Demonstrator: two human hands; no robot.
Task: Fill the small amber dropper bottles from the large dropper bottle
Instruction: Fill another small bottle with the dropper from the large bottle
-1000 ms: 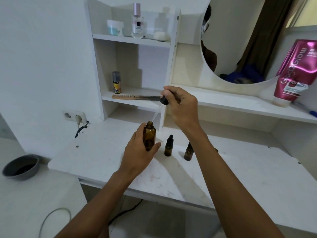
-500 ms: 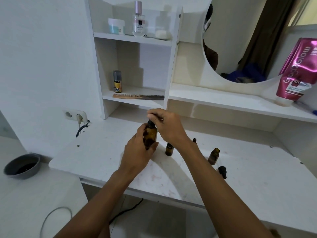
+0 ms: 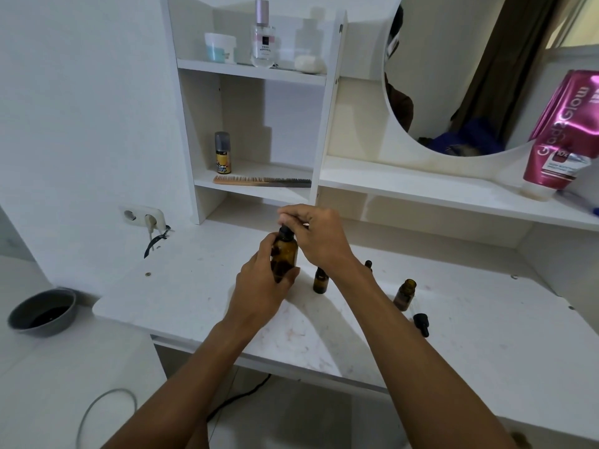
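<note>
While my left grip (image 3: pixel 259 288) wraps the large dropper bottle (image 3: pixel 286 256) and my right grip (image 3: pixel 319 238) pinches its cap (image 3: pixel 287 231), cross-threading may cause leakage.

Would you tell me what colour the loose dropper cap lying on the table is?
The dropper cap is black; head view.

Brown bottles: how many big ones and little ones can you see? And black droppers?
Large amber bottle: 1
Small amber bottles: 2
Dropper cap on the large bottle: 1
Loose dropper on the table: 1
Black top behind the right forearm, bottle hidden: 1
Total: 6
</note>
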